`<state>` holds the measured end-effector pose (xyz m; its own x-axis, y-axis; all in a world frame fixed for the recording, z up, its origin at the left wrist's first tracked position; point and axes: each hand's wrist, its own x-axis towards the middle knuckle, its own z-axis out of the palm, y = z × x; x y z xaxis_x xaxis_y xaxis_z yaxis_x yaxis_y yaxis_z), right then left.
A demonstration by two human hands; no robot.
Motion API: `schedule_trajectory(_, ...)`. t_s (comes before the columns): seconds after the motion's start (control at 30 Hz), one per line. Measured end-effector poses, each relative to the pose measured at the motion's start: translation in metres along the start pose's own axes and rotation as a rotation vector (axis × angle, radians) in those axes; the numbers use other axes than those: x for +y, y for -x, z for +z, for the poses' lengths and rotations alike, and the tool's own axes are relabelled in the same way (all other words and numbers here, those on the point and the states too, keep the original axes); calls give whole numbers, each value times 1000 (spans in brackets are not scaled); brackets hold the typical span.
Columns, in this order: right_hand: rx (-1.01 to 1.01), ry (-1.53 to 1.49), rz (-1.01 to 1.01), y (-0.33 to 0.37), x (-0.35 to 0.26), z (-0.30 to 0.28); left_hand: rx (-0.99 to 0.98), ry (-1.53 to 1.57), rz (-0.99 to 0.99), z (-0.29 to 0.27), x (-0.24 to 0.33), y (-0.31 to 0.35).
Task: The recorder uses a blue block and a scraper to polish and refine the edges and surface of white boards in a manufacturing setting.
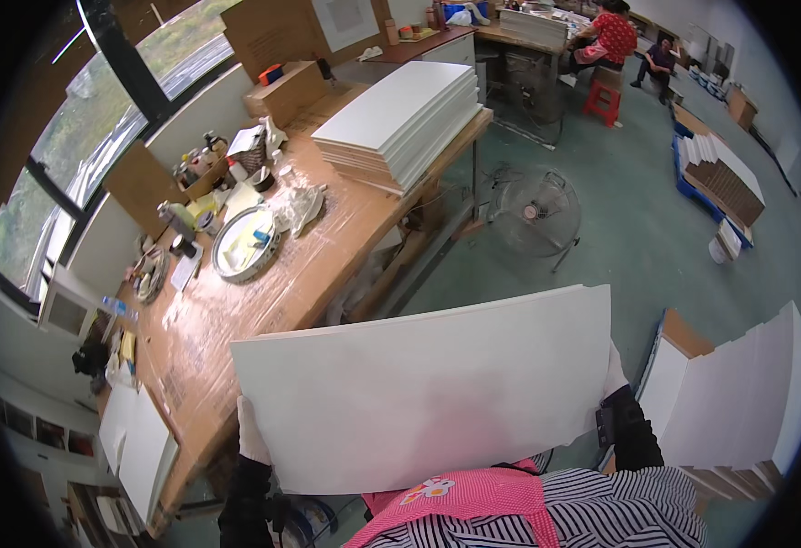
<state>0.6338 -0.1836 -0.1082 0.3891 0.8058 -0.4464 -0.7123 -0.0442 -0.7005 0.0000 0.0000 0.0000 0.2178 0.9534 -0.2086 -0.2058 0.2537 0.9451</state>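
**White panel [428, 393] held out in front of a pink apron [478, 502]**

From my remote seat I had one view, the head camera's. The panel filled the lower middle of it, broad face turned toward the wearer, its right end higher in the picture than its left. A second line ran along the top edge, and I could not tell whether one sheet or more was held.

The left hand [252, 434] gripped the panel's left edge toward the lower corner, while the right hand [614, 373] gripped the right edge. Most of the fingers were hidden from me. Dark sleeves [636, 429] covered both forearms.

To the left I saw a plastic-wrapped workbench [304, 301]. At its far end sat a stack of white panels [405, 114], and nearer, a round tray [245, 245] with yellowish pieces and something blue in it. A crumpled white cloth [300, 208] lay just beside the tray.

On the green floor, a round fan [535, 210] stood past the bench. A block of pale boards [738, 393] was near the right forearm. Well off, a person in red [612, 38] sat on a red stool [603, 99].
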Motion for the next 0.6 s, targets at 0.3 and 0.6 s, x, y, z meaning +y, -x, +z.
schedule_trajectory(0.3,-63,260,-68,-182,-33,46,-65,34,-34,35,38,-221)
schedule_trajectory(0.6,-354,796,-185,-422,-283,199,116,252,18,137,99,-394)
